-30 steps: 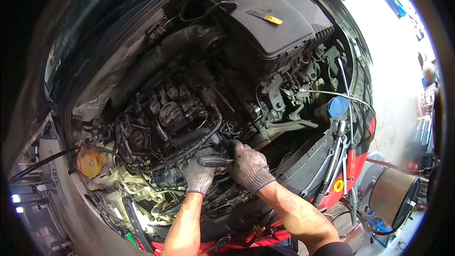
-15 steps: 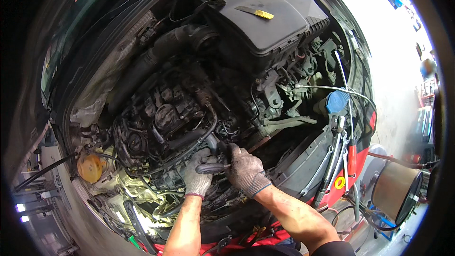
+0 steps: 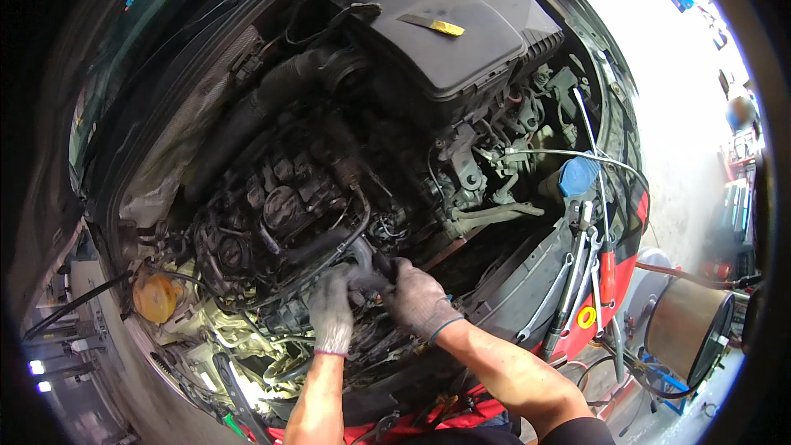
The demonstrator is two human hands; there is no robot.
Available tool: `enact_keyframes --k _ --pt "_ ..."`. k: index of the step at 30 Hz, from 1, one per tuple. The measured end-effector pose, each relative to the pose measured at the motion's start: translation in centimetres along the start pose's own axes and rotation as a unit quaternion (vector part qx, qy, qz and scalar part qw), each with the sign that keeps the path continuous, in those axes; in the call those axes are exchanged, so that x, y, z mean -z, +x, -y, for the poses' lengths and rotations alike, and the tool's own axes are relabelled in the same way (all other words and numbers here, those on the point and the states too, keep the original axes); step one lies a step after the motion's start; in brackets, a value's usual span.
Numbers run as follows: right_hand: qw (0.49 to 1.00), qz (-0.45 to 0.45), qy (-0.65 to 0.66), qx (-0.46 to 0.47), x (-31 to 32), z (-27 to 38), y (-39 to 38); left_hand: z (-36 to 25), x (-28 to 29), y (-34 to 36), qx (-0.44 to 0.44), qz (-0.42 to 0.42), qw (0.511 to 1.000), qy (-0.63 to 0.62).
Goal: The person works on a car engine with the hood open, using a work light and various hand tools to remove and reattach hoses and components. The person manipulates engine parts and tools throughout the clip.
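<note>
Both gloved hands were down in the front of a car's engine bay, close together over a thick black hose (image 3: 334,241) that curved across the engine (image 3: 272,214). The left hand (image 3: 331,310) had its fingers curled tight around the near end of that hose, where it dipped toward the front edge of the bay. The right hand (image 3: 418,298) lay just beside it, fingers bent and pressed around a dark tool handle (image 3: 381,265) that stuck up between the two hands; the working end of the tool was hidden behind the gloves, so what it met could not be told. Wires and smaller hoses crowded in around the hose, with engine parts pressed close on its far side. Behind the engine sat a large black plastic box (image 3: 445,41) with a yellow tag (image 3: 447,28) lying on top. To the left, low in the bay, was an orange cap (image 3: 155,297). To the right were a blue cap (image 3: 581,175) and a thin cable arching over it, and several wrenches (image 3: 577,272) and a red-handled tool (image 3: 607,276) lay on the red front edge of the car (image 3: 630,231). Beyond it stood a round brown drum (image 3: 688,331) on the floor.
</note>
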State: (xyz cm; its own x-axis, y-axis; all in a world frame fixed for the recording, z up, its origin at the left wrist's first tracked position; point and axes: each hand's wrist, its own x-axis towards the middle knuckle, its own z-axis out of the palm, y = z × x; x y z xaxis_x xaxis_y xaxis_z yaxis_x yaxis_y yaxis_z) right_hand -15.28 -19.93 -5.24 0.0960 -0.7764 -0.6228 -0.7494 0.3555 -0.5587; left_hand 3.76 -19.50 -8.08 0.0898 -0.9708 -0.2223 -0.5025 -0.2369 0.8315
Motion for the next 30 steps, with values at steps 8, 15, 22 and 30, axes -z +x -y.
enact_keyframes --k 8,15,22,30 --pt "0.963 -0.072 0.228 0.126 -3.7 -3.1 1.4 -10.3 -5.4 -1.0 -0.084 -0.020 0.966 -0.244" --pt "0.938 -0.026 0.318 0.133 -1.2 -1.4 -0.6 -13.2 -4.9 0.5 -0.084 0.075 0.989 -0.096" --pt "0.951 -0.062 0.265 0.148 -7.8 -5.7 2.6 -12.0 -7.4 1.7 -0.023 0.123 0.991 -0.051" --pt "0.983 -0.059 0.173 0.001 -0.3 -0.7 -0.2 -13.4 0.6 -4.8 -0.060 -0.047 0.991 0.108"
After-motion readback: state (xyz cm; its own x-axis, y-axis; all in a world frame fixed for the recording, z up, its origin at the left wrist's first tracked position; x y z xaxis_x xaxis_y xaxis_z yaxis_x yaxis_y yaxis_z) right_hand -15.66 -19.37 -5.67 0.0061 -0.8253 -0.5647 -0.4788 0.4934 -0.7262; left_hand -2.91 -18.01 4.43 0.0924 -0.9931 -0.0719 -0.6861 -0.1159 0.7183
